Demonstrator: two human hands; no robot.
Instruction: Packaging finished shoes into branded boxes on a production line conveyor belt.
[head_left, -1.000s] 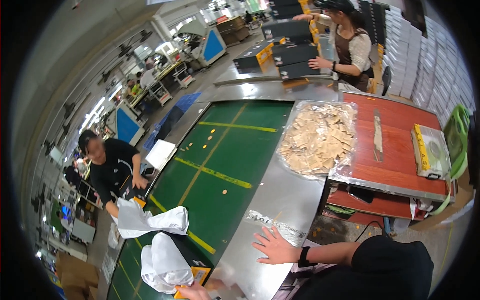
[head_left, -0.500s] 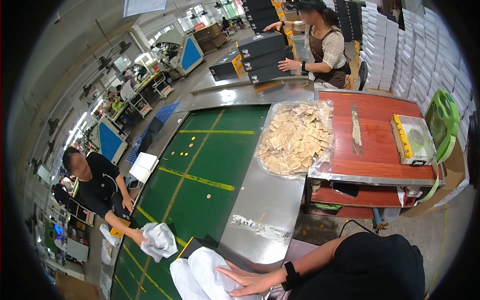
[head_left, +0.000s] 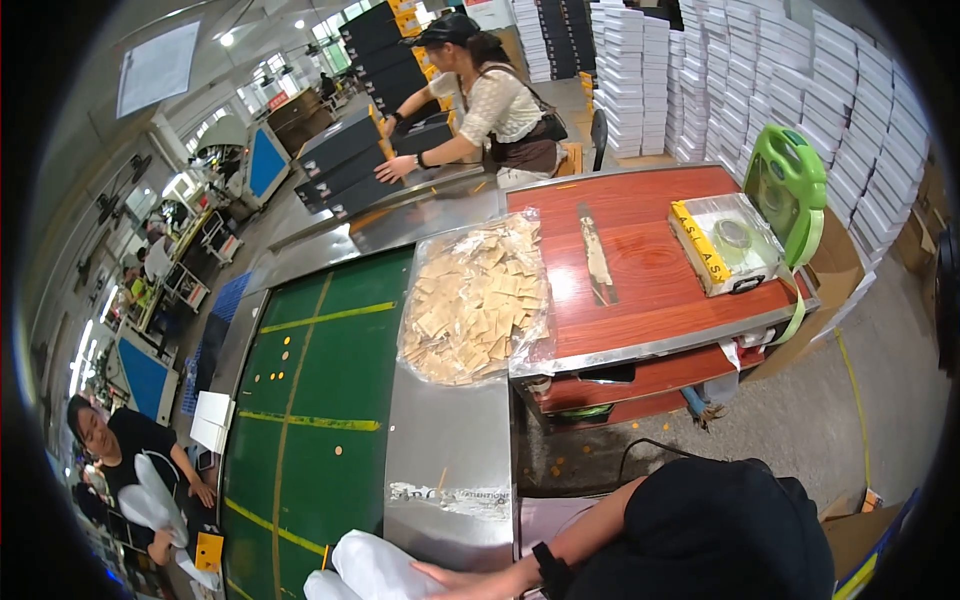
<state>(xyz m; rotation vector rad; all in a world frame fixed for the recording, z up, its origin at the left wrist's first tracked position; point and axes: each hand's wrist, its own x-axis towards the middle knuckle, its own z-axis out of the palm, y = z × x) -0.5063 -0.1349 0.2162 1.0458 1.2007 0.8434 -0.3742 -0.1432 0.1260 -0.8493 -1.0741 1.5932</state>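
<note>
At the lower edge, my right hand (head_left: 455,582) lies on a white tissue-paper bundle (head_left: 375,568), its visible fingers stretched out and partly cut off by the frame. A black band circles that wrist. A thin yellow-edged strip of a dark box (head_left: 327,556) shows beside the bundle; the rest is hidden. My left hand is out of view. The bundle is over the near end of a green conveyor belt (head_left: 335,480) with yellow stripes.
A clear bag of small tan packets (head_left: 475,300) sits on the metal ledge. Right of it stands a red-topped table (head_left: 640,250) with a clear case (head_left: 725,240) and green fan (head_left: 790,195). One person handles black boxes (head_left: 345,165); another, left, holds white paper (head_left: 155,500).
My view has swung right, so the belt and bundle sit lower and further left. The person at left has lifted white paper off the belt. The far person's boxes have shifted within the picture.
</note>
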